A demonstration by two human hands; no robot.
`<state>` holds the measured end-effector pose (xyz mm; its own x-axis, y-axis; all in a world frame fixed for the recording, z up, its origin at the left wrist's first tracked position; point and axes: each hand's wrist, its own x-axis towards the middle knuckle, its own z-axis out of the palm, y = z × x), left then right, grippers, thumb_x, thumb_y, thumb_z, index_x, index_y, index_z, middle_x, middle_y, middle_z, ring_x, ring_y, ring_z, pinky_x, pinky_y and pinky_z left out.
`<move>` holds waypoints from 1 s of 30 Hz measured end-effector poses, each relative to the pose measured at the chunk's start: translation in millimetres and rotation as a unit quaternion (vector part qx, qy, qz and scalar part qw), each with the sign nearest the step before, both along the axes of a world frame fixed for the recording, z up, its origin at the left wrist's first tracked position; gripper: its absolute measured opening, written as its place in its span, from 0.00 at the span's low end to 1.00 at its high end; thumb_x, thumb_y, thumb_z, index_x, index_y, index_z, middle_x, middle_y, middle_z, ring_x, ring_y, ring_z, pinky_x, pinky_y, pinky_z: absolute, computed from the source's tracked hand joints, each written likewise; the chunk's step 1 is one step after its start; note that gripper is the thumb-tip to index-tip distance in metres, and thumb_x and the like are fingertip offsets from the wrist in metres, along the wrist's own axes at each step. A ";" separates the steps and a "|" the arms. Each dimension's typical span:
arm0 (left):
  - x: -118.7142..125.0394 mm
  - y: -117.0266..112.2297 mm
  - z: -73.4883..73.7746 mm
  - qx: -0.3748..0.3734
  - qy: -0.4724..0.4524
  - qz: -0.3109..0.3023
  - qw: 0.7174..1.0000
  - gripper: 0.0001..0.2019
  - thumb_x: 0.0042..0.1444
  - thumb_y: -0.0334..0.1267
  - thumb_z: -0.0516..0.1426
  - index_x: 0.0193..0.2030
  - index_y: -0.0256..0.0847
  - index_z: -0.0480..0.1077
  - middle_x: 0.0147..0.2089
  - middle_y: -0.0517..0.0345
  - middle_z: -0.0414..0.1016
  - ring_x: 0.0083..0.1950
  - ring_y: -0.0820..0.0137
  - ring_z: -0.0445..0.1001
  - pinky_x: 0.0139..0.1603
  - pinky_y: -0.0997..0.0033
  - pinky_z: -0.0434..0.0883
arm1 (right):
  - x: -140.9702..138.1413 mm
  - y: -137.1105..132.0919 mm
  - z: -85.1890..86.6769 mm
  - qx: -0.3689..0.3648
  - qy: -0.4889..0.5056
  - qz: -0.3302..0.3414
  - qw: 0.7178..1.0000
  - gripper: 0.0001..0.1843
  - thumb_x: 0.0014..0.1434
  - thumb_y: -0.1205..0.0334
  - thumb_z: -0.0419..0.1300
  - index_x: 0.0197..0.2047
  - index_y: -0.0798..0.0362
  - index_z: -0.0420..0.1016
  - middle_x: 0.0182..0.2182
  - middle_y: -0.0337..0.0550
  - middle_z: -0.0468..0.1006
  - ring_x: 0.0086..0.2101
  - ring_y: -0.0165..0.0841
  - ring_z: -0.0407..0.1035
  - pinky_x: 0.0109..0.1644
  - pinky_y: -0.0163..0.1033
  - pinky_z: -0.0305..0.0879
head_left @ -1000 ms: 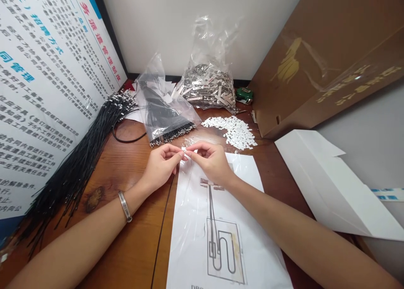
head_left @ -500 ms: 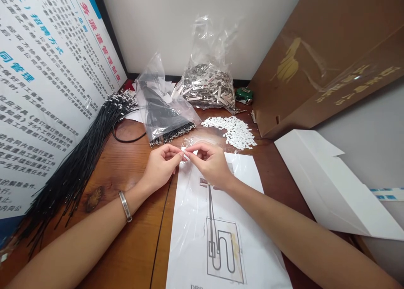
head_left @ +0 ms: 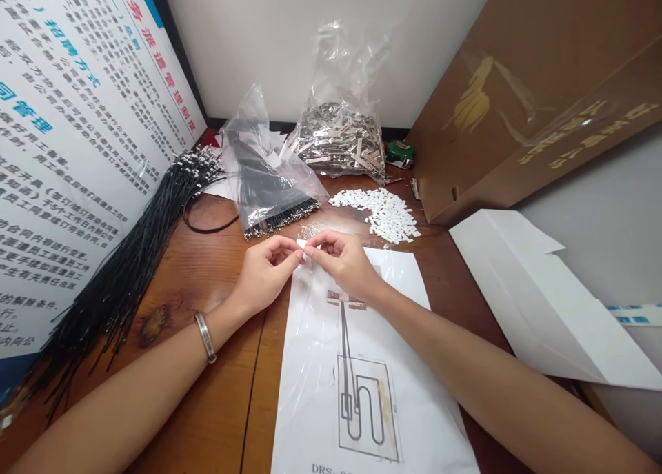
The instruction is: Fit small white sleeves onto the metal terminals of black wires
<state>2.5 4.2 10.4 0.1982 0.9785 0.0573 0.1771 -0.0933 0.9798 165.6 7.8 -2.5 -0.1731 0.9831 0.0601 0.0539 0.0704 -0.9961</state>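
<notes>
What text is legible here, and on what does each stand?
"务派遣管理制度", red, on the board.
"(二)招聘方式", blue, same board.
"(一)总则", blue, likewise.
"同管理", blue, likewise.
"DRS-", printed sheet; rest cut off.
Too blurred: most board print; gold characters on brown box; blue marks on strip.

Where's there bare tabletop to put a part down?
Bare wood lies between the black cables and left forearm, and between that forearm and the printed sheet. A narrower strip separates the sheet from the white cardboard. The back is crowded: bagged cables, bagged metal parts, loose white pieces.
</notes>
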 end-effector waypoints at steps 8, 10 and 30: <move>-0.5 1.3 0.0 -0.001 0.015 0.006 1.000 0.09 0.53 0.42 0.60 0.33 0.38 0.72 0.31 0.57 0.76 0.32 0.71 0.73 0.35 0.73 0.69 | -0.2 2.1 0.5 -0.037 0.036 -0.035 0.998 0.12 0.50 0.52 0.65 0.29 0.53 0.73 0.20 0.35 0.68 0.20 0.25 0.57 0.22 0.35 0.52; -1.1 2.3 -0.8 0.005 0.011 0.010 1.000 0.08 0.53 0.42 0.60 0.32 0.38 0.73 0.31 0.58 0.76 0.33 0.71 0.73 0.35 0.73 0.69 | -0.4 2.0 0.6 -0.036 0.037 -0.033 0.998 0.13 0.49 0.52 0.66 0.29 0.53 0.73 0.20 0.35 0.68 0.20 0.25 0.57 0.22 0.35 0.52; -2.2 3.9 -1.3 -0.028 -0.009 0.006 1.000 0.10 0.49 0.42 0.63 0.30 0.36 0.75 0.31 0.53 0.80 0.33 0.70 0.76 0.38 0.72 0.71 | -0.5 1.7 -3.4 -0.020 0.014 -0.026 0.999 0.12 0.50 0.53 0.65 0.27 0.54 0.74 0.20 0.38 0.71 0.20 0.25 0.57 0.21 0.34 0.50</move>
